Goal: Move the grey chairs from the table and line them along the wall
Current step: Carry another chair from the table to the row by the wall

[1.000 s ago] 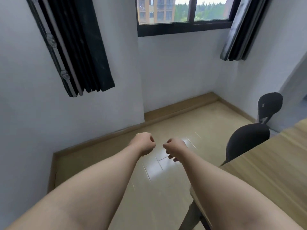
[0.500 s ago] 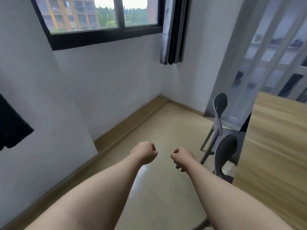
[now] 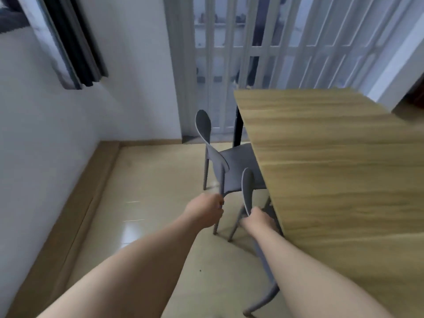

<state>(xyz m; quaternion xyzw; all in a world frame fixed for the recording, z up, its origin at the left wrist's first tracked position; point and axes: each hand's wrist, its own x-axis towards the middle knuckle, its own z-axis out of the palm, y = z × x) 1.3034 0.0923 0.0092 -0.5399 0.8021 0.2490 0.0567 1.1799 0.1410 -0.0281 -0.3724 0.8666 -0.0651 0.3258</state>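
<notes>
Two grey chairs stand tucked along the left side of the wooden table (image 3: 332, 180). The far grey chair (image 3: 236, 166) shows its rounded backrest and seat. The near grey chair (image 3: 247, 187) sits mostly under the tabletop, with its backrest and front legs showing. My right hand (image 3: 259, 220) is closed around the lower part of the near chair's backrest. My left hand (image 3: 205, 212) is a fist in front of the far chair's rear leg; whether it grips that leg is unclear.
A white wall (image 3: 57, 157) with a wooden skirting board runs along the left, with beige tiled floor (image 3: 149, 203) between it and the chairs. A dark curtain (image 3: 75, 47) hangs at upper left. White folding doors (image 3: 263, 65) stand behind the table.
My view has swung right from the window corner to the table. Both fists have gone forward to the chairs, and my right hand has taken hold of the near chair's backrest.
</notes>
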